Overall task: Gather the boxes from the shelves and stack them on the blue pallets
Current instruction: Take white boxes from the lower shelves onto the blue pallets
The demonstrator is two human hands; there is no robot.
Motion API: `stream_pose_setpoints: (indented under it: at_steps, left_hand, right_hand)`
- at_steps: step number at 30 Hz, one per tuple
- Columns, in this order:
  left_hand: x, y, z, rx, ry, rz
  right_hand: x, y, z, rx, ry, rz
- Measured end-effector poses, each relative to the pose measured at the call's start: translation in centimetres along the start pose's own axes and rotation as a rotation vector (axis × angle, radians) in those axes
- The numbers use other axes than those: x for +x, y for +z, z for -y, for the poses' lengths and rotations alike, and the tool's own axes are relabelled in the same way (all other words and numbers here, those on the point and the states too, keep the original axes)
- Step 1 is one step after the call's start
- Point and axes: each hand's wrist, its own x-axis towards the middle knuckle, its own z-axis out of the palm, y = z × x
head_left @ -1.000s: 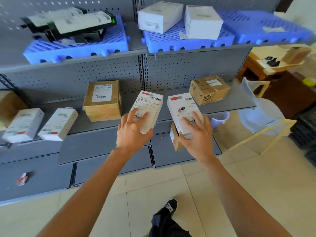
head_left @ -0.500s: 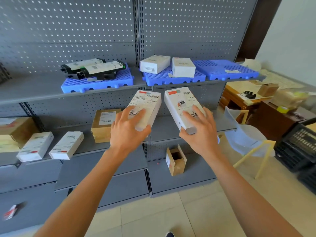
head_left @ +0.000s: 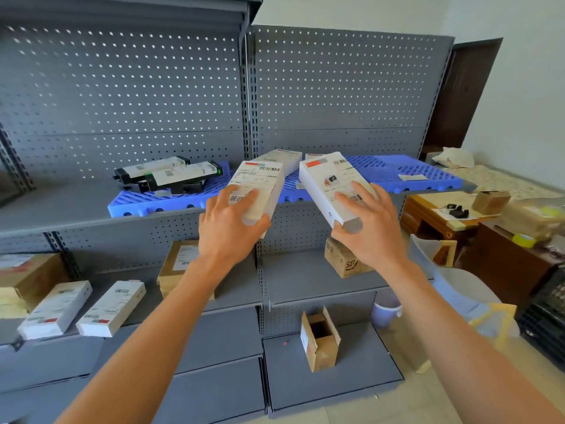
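Observation:
My left hand (head_left: pixel 227 224) grips a white labelled box (head_left: pixel 260 185), and my right hand (head_left: pixel 367 228) grips a second white box (head_left: pixel 327 182). Both boxes are held in the air just in front of the upper shelf, level with the blue pallets. The left blue pallet (head_left: pixel 146 203) carries black-and-white boxes (head_left: pixel 168 175). The right blue pallet (head_left: pixel 406 175) is mostly bare, and a white box (head_left: pixel 281 157) lies on the middle pallet behind the ones I hold.
The middle shelf holds two white boxes (head_left: pixel 82 307), brown cartons (head_left: pixel 183 264) and a carton (head_left: pixel 345 264) at right. An open small carton (head_left: pixel 319 338) stands on the bottom shelf. A plastic chair (head_left: pixel 458 289) and a cluttered table (head_left: pixel 452 209) stand at right.
Both hands have lifted their white boxes from the middle shelf up to the level of the blue pallets, and the view has tilted upward.

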Motion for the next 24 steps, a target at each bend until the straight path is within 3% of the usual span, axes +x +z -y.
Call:
stream_pose_setpoints:
  at_steps: [14,24]
  left_hand:
    - [14.0,7.7,-5.5,0.105,-0.142,-0.042]
    - [18.3,11.5,-6.8,0.204,-0.275,-0.048]
  right_hand:
    - [14.0,4.9,-9.2,0.114,-0.153,0.037]
    - [18.0,8.4,-10.7,0.217,-0.19,0.078]
